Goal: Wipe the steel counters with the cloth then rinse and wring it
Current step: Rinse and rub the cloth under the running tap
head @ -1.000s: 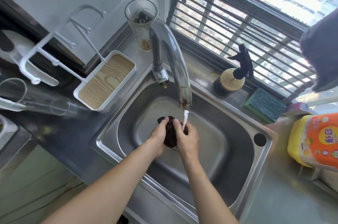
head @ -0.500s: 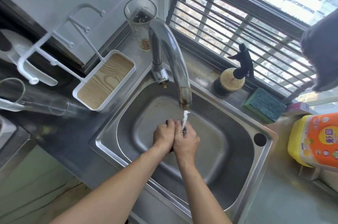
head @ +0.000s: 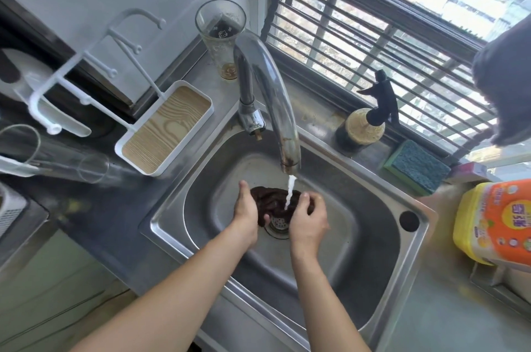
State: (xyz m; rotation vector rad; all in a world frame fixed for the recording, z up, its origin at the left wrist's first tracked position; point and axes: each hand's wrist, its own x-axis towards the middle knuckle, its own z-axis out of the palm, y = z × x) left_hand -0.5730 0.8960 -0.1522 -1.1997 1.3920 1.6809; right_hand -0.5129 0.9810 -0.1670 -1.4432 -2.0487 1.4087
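Fingers [head: 305,198] of the right hand [head: 309,219] and the left hand [head: 245,211] clutch the dark cloth [head: 273,203] under the tap's stream, above the drain [head: 277,225] (sink centre). A loose corner could block the drain; hard wringing may splash the worktop [head: 448,320] at 4 o'clock.

Two hands [head: 247,215], one cloth [head: 273,203], one faucet [head: 275,104], two glasses [head: 221,35]

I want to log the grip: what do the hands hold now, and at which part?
Both hold the dark cloth under the tap stream: left hand grips its left end, right hand its right end.
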